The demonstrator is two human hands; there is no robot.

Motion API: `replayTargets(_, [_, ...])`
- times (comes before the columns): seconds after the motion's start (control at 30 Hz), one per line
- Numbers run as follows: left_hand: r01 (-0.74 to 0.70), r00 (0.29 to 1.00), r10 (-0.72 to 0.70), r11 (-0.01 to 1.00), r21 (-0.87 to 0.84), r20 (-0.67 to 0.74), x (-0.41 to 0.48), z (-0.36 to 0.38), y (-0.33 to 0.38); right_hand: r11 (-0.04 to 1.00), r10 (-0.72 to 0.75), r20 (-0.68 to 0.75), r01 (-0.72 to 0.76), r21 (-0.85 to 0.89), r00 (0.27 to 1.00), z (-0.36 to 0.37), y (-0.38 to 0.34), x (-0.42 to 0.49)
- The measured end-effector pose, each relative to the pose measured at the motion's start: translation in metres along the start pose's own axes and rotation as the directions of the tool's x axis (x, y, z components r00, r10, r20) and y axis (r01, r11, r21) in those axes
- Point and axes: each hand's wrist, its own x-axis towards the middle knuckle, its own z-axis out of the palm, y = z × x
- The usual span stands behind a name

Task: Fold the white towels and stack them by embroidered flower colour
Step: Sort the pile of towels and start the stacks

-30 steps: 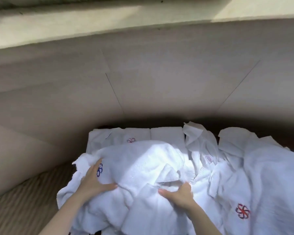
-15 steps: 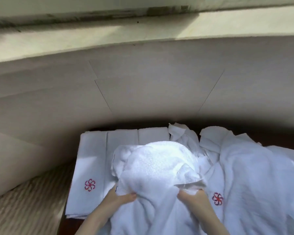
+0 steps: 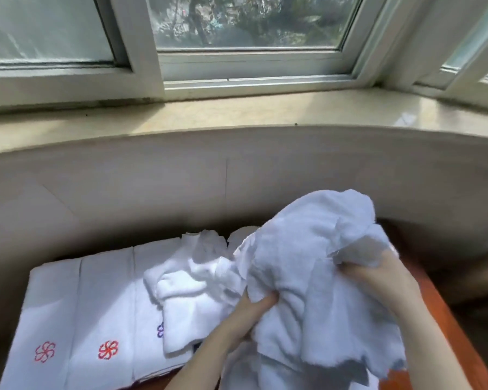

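A crumpled white towel [image 3: 316, 271] is lifted above the table at the centre right. My left hand [image 3: 251, 308] grips its lower left part, thumb over the cloth. My right hand [image 3: 378, 274] grips its right side. On the left lie folded white towels side by side: two show red embroidered flowers [image 3: 45, 351] [image 3: 108, 349], and a third shows part of a blue flower [image 3: 160, 330]. A loose heap of white towels [image 3: 192, 285] lies between the folded ones and my hands, partly covering the third folded towel.
The orange-brown table [image 3: 440, 327] shows at the right, under my right arm. A beige curved wall [image 3: 181, 178] rises just behind the towels, topped by a stone window sill [image 3: 237, 114] and white window frames.
Both hands have raised the crumpled towel up and to the right off the pile. The view has tilted up, bringing the window in. The towels that lay at the right are no longer seen.
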Motion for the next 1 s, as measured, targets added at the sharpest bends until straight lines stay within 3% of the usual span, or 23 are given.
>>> replayTargets(0.07, [0.061, 0.993, -0.039, 0.98, 0.19, -0.114, 0.015, 0.01, -0.016, 0.995, 0.073, 0.053, -0.076, 0.059, 0.996, 0.027, 0.038, 0.007])
replayTargets(0.17, [0.258, 0.958, -0.152, 0.828, 0.498, -0.244, 0.03, 0.01, -0.046, 0.969, 0.214, 0.197, -0.234, 0.081, 0.957, 0.08, 0.099, 0.001])
replayTargets(0.3, [0.196, 0.98, -0.146, 0.828, 0.526, -0.135, 0.035, 0.004, -0.062, 0.885, 0.415, 0.245, -0.451, 0.115, 0.876, 0.085, 0.132, 0.0])
replayTargets(0.37, [0.229, 0.972, -0.174, 0.848, 0.477, -0.157, 0.035, -0.004, -0.06, 0.866, 0.468, 0.178, -0.489, 0.1, 0.866, 0.073, 0.122, 0.003])
replayTargets(0.47, [0.28, 0.941, -0.171, 0.878, 0.388, -0.292, 0.034, -0.028, -0.056, 0.949, 0.293, -0.125, -0.272, 0.158, 0.948, 0.067, 0.078, -0.004])
replayTargets(0.53, [0.295, 0.901, -0.13, 0.883, 0.365, -0.414, 0.034, -0.049, -0.05, 0.993, 0.086, -0.188, -0.068, 0.098, 0.978, 0.076, 0.041, -0.006])
replayTargets(0.6, [0.296, 0.827, -0.06, 0.892, 0.341, -0.559, 0.035, -0.075, -0.045, 0.996, -0.085, -0.082, 0.087, 0.02, 0.993, 0.095, 0.005, -0.003])
replayTargets(0.7, [0.302, 0.676, 0.006, 0.91, 0.284, -0.737, 0.043, -0.122, -0.038, 0.948, -0.304, 0.107, 0.312, -0.066, 0.947, 0.142, -0.039, 0.008])
replayTargets(0.83, [0.409, 0.501, -0.032, 0.89, 0.204, -0.865, 0.07, -0.193, -0.041, 0.87, -0.411, 0.369, 0.48, -0.115, 0.833, 0.231, -0.079, 0.028])
replayTargets(0.9, [0.436, 0.459, -0.037, 0.88, 0.189, -0.888, 0.086, -0.221, -0.048, 0.857, -0.388, 0.499, 0.502, -0.113, 0.775, 0.278, -0.092, 0.038])
replayTargets(1.0, [0.379, 0.473, 0.066, 0.884, 0.271, -0.878, 0.113, -0.247, -0.058, 0.828, -0.373, 0.556, 0.537, -0.161, 0.743, 0.337, -0.11, 0.061])
